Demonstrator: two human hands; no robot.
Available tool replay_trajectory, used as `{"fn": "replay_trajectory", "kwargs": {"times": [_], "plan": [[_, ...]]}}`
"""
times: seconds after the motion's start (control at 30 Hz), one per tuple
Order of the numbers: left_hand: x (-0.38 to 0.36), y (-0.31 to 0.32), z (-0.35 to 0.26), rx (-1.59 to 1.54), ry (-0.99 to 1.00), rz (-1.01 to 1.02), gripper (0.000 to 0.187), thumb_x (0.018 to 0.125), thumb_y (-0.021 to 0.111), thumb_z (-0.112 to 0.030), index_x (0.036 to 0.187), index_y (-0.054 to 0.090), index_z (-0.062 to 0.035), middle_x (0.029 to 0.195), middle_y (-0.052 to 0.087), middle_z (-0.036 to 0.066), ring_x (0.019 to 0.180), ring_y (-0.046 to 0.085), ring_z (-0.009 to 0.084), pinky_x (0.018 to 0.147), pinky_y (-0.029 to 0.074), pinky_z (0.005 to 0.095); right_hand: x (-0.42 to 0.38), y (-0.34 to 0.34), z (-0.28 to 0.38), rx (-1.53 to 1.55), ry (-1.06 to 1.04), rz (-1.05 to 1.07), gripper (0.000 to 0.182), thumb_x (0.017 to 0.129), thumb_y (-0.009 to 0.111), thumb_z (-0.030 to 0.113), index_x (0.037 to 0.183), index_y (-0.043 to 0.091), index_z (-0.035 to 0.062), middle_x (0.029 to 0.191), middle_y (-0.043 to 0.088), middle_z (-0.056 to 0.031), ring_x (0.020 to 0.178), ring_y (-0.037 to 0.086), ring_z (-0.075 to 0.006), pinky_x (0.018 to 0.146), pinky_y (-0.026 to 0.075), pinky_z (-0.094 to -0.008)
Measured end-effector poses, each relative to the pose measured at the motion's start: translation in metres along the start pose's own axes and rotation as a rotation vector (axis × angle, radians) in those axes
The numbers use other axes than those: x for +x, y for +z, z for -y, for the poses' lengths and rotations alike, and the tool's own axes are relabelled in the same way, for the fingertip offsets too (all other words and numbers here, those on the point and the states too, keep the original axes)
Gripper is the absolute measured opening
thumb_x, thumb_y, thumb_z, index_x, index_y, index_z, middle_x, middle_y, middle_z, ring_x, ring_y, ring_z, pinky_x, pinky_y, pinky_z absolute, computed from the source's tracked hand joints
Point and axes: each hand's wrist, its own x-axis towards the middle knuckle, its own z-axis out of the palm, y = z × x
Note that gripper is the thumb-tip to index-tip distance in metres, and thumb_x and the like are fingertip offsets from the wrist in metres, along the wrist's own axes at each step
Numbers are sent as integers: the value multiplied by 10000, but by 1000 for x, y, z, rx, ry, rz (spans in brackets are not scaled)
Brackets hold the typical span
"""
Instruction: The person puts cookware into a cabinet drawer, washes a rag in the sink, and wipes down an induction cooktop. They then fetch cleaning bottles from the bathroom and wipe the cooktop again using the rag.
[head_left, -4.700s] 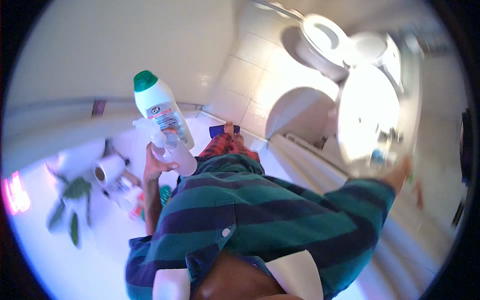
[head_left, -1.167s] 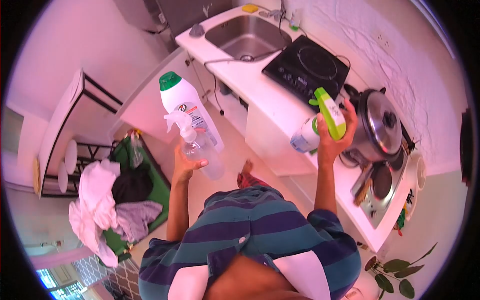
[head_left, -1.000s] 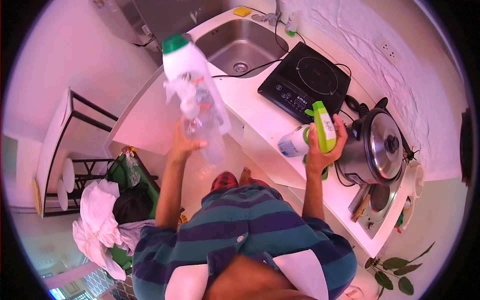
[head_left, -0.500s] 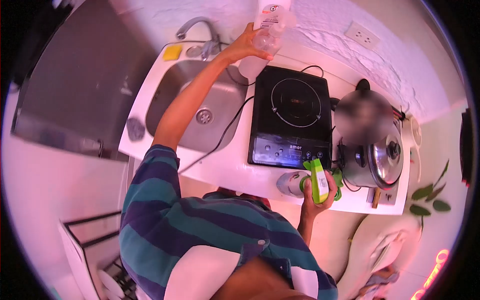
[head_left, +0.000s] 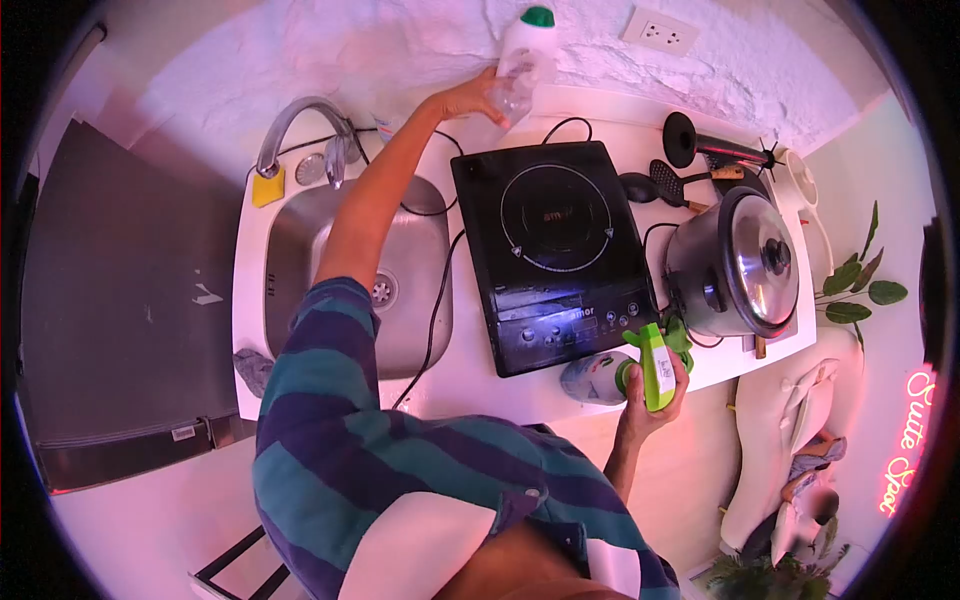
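— Where are the hands?

— The left hand point(head_left: 468, 97) is stretched far over the tabletop point(head_left: 470, 372) to the back wall, fingers clasped around a clear spray bottle point(head_left: 512, 90) and a white cleaner bottle with a green cap point(head_left: 527, 40), both pressed together near the wall. The right hand point(head_left: 648, 400) hangs at the front edge, fingers wrapped around a lime-green bottle point(head_left: 657, 364) and a pale bottle with a green collar point(head_left: 595, 377).

— What lies around them?

— Below the left arm sits the steel sink point(head_left: 405, 290) with its curved tap point(head_left: 300, 125) and a yellow sponge point(head_left: 267, 187) on the rim. A black induction hob point(head_left: 550, 250) fills the middle, its cable trailing past the sink. To the right stands a steel rice cooker point(head_left: 740, 265), just beside the right hand's bottles. Behind the cooker lie black ladles point(head_left: 655, 183). A wall socket point(head_left: 661, 29) is above, right of the white bottle.

— Anything in the way?

— The hob lies between the two hands; the cooker crowds the right one.
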Motion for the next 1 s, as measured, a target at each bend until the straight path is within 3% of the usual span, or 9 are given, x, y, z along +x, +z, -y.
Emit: {"fn": "replay_trajectory", "kwargs": {"times": [0.13,0.23,0.33,0.43,0.53,0.67,0.77,0.87,1.0], "plan": [[-2,8,21,31,-66,51,1025,507,792,-202,1351,222,-86,1297,307,89,1224,248,246,1028,182,327,5,-1,-2,10,39,12,441,678,704,112,1049,505,-20,990,552,-120,902,535,-191,826,418,-308],[-12,10,34,-243,-17,-103,936,527,783,-161,1320,292,-84,1282,334,76,1215,279,245,1023,210,338,9,-4,-6,-11,20,23,436,705,694,135,1058,493,-23,1016,540,-120,910,531,-186,829,419,-302],[-38,5,32,-250,-39,-178,969,504,806,-140,1319,287,-67,1292,326,90,1219,281,234,1007,244,343,11,-4,-10,21,9,4,436,719,689,158,1060,488,-26,1026,535,-120,904,530,-184,821,423,-295],[-56,12,38,-579,4,-470,870,516,797,-58,1262,349,-55,1193,439,58,1146,383,209,973,300,325,16,-1,-9,45,28,6,433,723,686,157,1061,489,-27,1015,539,-118,897,528,-183,815,425,-294],[-47,12,38,-676,191,-780,778,520,792,-22,1193,402,-53,1096,506,34,1074,451,194,946,333,310,19,1,-10,47,20,27,423,723,681,138,1063,491,-27,1001,545,-115,897,526,-179,816,425,-293],[-21,24,47,-538,197,-941,845,458,839,-102,1181,405,-45,1081,511,77,1046,468,208,916,372,313,23,4,-13,77,50,26,424,697,692,112,1041,498,-44,1028,532,-140,947,520,-219,858,412,-338],[2,51,52,-375,36,-1014,822,501,818,-77,1194,378,-44,1058,510,82,1018,476,190,850,435,309,25,5,-11,66,74,28,433,691,698,117,1043,500,-41,1028,534,-141,952,520,-221,856,414,-340],[18,61,65,-364,40,-1014,966,416,863,-293,1197,376,1,1117,466,153,1067,451,263,918,373,345,25,2,-19,45,43,37,455,688,701,122,1059,490,-36,1053,524,-138,960,516,-221,857,415,-345],[11,67,54,-135,-82,-1021,992,443,846,-337,1214,337,22,1120,418,187,1083,405,299,929,354,366,19,0,-23,248,140,47,565,653,724,131,1126,460,-27,1090,507,-118,964,510,-196,831,420,-311]]}}
